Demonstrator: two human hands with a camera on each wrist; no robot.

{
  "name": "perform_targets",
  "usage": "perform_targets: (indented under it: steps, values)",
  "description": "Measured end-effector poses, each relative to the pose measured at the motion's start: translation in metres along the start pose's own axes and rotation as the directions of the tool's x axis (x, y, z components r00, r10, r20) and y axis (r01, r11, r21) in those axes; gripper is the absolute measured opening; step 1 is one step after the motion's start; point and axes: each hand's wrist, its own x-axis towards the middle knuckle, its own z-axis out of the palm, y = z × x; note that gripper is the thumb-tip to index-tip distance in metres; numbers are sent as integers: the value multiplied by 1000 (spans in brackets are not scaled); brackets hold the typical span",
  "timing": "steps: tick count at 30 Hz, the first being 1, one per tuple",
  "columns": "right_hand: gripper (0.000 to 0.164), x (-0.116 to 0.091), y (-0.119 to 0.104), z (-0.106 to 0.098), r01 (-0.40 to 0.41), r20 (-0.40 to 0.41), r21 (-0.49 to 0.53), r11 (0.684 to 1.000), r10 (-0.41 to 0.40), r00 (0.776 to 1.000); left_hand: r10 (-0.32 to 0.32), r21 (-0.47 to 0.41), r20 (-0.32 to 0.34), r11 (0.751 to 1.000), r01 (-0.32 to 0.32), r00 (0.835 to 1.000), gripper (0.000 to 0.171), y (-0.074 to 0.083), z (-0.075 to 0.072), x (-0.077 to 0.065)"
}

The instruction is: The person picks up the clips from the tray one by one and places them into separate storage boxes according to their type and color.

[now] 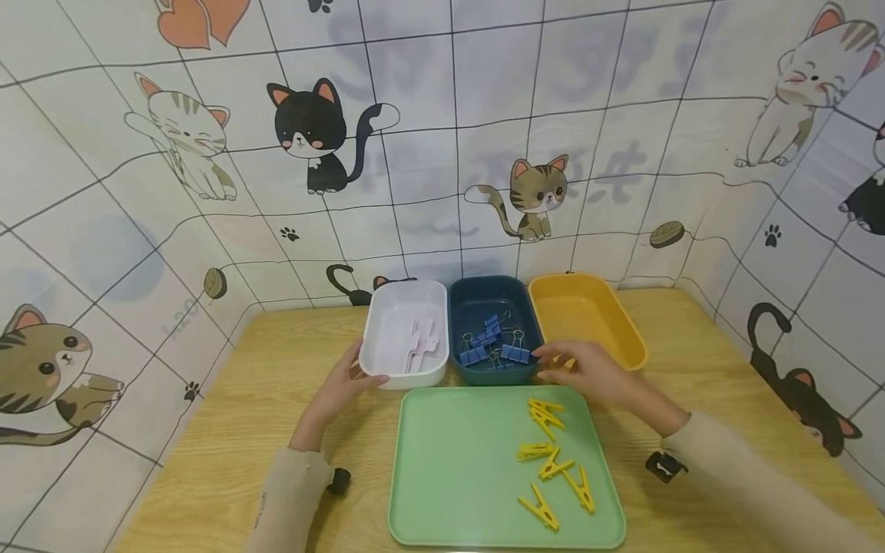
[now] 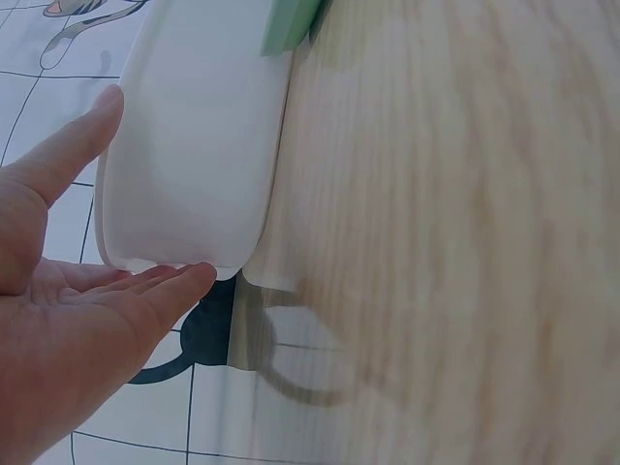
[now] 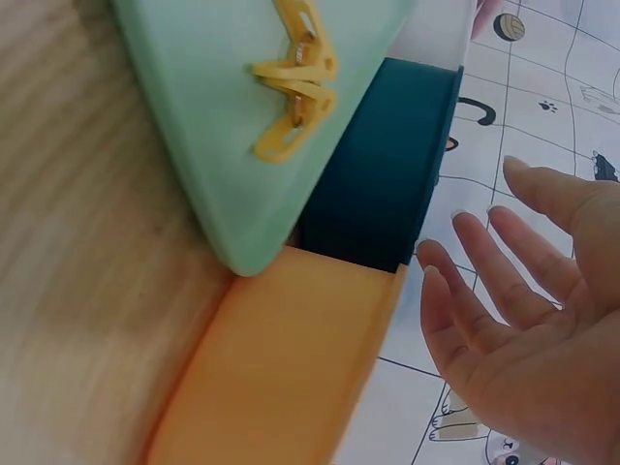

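My left hand (image 1: 339, 395) touches the left side and front corner of the white bin (image 1: 401, 382), fingers and thumb fairly straight in the left wrist view. Pale pinkish-white plastic pieces (image 1: 423, 346) lie in that bin; their exact kind is unclear. My right hand (image 1: 594, 372) is by the front right corner of the dark blue bin (image 1: 499, 376), over the edge of the yellow bin (image 1: 588, 303). Its fingers are loosely bent around nothing, with space between them in the right wrist view. Several blue binder clips (image 1: 487, 334) lie inside the dark blue bin.
Before the three adjoining bins lies a green tray (image 1: 456, 468), with several yellow clothespins (image 1: 539, 507) on its right half. All stand on a wooden table (image 1: 290, 346). A cat-patterned wall covering (image 1: 429, 153) rises right behind the bins.
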Motion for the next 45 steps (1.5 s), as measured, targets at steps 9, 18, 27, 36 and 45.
perform_targets:
  steps: [9, 18, 27, 36, 45]
  values:
    - [26, -23, 7, 9, 5, -39, -9, 1000, -6, 999, 3, 0, 8, 1000, -3, 1000, 94, -1, 1, 2]
    - [20, -43, 11, 18, -26, -82, -35, 999, 23, 996, -11, -21, 3, 1000, 11, 1000, 96, -4, 3, 2]
    - [22, -53, 22, 27, -35, -123, -1, 999, 35, 992, -9, -5, 1, 1000, 9, 1000, 96, -5, 1, 2]
    - [24, -56, 31, 36, -86, -85, 33, 996, 89, 992, -11, 21, -9, 1000, 12, 1000, 95, -4, 1, 3]
    - [21, -51, 40, 40, -31, -70, -7, 999, 31, 997, 2, 3, -5, 1000, -2, 1000, 94, -2, 0, 1]
